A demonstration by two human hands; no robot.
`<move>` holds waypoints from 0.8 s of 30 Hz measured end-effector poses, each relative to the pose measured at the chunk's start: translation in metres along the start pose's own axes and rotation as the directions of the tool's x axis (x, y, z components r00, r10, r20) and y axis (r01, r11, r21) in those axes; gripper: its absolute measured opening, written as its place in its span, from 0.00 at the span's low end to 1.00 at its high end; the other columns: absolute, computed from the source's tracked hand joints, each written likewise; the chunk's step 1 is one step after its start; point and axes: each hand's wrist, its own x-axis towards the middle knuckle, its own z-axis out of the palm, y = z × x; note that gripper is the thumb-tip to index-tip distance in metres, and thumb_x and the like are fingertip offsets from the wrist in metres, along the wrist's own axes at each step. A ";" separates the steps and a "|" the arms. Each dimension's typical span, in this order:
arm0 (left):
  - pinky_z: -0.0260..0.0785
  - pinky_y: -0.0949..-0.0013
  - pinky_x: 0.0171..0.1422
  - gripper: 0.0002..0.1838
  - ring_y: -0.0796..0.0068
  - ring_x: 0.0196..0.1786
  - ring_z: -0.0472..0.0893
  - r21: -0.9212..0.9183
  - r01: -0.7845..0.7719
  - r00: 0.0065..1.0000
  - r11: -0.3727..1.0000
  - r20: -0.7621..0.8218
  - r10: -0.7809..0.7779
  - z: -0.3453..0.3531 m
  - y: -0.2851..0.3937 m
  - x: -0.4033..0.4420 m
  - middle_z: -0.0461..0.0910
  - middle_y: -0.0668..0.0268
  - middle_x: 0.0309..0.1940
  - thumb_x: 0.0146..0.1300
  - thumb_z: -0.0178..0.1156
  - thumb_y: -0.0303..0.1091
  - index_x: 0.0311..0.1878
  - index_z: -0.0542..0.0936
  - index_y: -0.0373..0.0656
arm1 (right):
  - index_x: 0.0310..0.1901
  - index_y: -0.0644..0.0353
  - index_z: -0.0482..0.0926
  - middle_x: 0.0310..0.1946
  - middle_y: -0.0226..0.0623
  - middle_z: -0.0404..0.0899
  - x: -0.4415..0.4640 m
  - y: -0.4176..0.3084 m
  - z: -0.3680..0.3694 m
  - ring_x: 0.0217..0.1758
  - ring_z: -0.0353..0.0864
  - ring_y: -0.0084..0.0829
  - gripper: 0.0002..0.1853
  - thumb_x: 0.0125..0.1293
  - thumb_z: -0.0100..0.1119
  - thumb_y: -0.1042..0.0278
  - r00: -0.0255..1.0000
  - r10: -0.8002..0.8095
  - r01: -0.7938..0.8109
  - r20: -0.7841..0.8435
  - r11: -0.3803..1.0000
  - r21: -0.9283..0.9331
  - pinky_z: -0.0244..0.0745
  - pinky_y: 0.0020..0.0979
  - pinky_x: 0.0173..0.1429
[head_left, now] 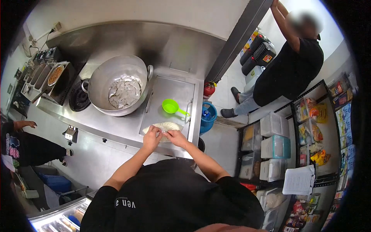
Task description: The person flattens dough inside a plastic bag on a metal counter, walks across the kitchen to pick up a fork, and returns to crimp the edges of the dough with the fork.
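Observation:
On the steel counter's front edge lies a clear bag of a whitish, grain-like content. My left hand pinches the near side of this bag at its middle. Beside it, almost touching, my right hand has its fingers closed on the same part of the bag. Just beyond the bag, a bright green scoop rests on the counter, its handle pointing right. To the left stands a large metal pot with a shiny, wet-looking layer at its bottom.
Food warmer trays stand at the far left beside a black burner. A blue gas cylinder and a red extinguisher are right of the counter. One person stands at the upper right, another at the left. Shelves hold plastic bins.

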 end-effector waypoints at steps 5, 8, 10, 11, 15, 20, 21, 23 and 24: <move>0.74 0.57 0.42 0.07 0.57 0.42 0.80 0.006 -0.035 0.999 0.999 0.036 0.035 0.002 -0.008 0.001 0.74 0.64 0.44 0.58 0.61 0.36 0.39 0.78 0.48 | 0.25 0.58 0.75 0.14 0.26 0.67 0.006 0.013 0.004 0.20 0.66 0.19 0.24 0.69 0.52 0.46 0.988 0.047 -0.079 0.148 0.974 0.215 0.61 0.27 0.24; 0.74 0.57 0.44 0.08 0.58 0.44 0.80 -0.052 -0.044 0.994 0.998 0.096 0.049 -0.008 -0.002 0.002 0.73 0.65 0.47 0.59 0.61 0.37 0.41 0.79 0.50 | 0.28 0.58 0.75 0.14 0.24 0.66 0.006 0.000 -0.010 0.19 0.64 0.18 0.23 0.70 0.52 0.45 0.870 0.289 -0.436 0.399 0.829 0.351 0.59 0.26 0.22; 0.75 0.57 0.44 0.08 0.58 0.45 0.80 -0.024 -0.058 0.986 0.998 0.153 0.061 -0.018 0.001 0.004 0.72 0.66 0.49 0.59 0.61 0.37 0.42 0.79 0.51 | 0.29 0.57 0.76 0.14 0.23 0.65 0.011 0.000 -0.013 0.18 0.63 0.17 0.22 0.70 0.52 0.45 0.865 0.293 -0.451 0.408 0.812 0.372 0.57 0.25 0.21; 0.75 0.57 0.45 0.08 0.58 0.46 0.80 0.005 -0.071 0.975 0.997 0.211 0.069 -0.020 0.001 0.004 0.71 0.66 0.50 0.59 0.61 0.38 0.42 0.79 0.52 | 0.30 0.57 0.76 0.15 0.23 0.63 0.013 0.001 -0.013 0.18 0.61 0.16 0.22 0.70 0.52 0.45 0.858 0.296 -0.465 0.419 0.793 0.392 0.56 0.24 0.20; 0.74 0.57 0.44 0.09 0.59 0.45 0.80 0.035 -0.114 0.979 0.993 0.173 0.106 -0.009 -0.014 0.007 0.72 0.65 0.49 0.58 0.63 0.39 0.42 0.79 0.50 | 0.31 0.60 0.77 0.17 0.32 0.72 0.020 0.013 -0.001 0.20 0.70 0.24 0.26 0.69 0.50 0.41 0.969 0.111 -0.150 0.221 0.974 0.168 0.65 0.29 0.24; 0.74 0.59 0.42 0.11 0.61 0.42 0.80 0.096 -0.141 0.985 0.985 0.109 0.130 -0.003 -0.008 0.003 0.75 0.65 0.42 0.56 0.65 0.38 0.36 0.79 0.41 | 0.34 0.70 0.78 0.32 0.60 0.80 0.004 -0.023 -0.008 0.40 0.81 0.53 0.37 0.64 0.48 0.33 0.980 0.200 -0.194 0.021 0.969 -0.153 0.73 0.43 0.46; 0.74 0.59 0.42 0.11 0.61 0.42 0.80 0.095 -0.138 0.985 0.986 0.113 0.127 -0.002 -0.007 0.002 0.75 0.65 0.42 0.56 0.65 0.38 0.36 0.79 0.41 | 0.34 0.70 0.78 0.32 0.60 0.80 0.005 -0.023 -0.005 0.40 0.81 0.53 0.37 0.64 0.48 0.33 0.979 0.204 -0.198 0.024 0.968 -0.152 0.73 0.43 0.46; 0.74 0.60 0.41 0.11 0.61 0.41 0.80 0.124 -0.145 0.988 0.982 0.076 0.137 0.000 -0.005 0.003 0.75 0.65 0.40 0.55 0.65 0.38 0.33 0.78 0.40 | 0.33 0.70 0.78 0.31 0.59 0.80 0.005 -0.019 0.005 0.39 0.81 0.54 0.36 0.63 0.50 0.34 0.967 0.250 -0.253 -0.043 0.961 -0.107 0.73 0.44 0.44; 0.74 0.60 0.41 0.11 0.61 0.41 0.80 0.123 -0.143 0.988 0.982 0.081 0.133 0.000 -0.004 0.003 0.75 0.65 0.40 0.55 0.65 0.38 0.33 0.78 0.40 | 0.33 0.70 0.78 0.31 0.59 0.80 0.005 -0.015 0.008 0.39 0.81 0.54 0.36 0.63 0.50 0.34 0.966 0.256 -0.258 -0.040 0.960 -0.105 0.73 0.44 0.44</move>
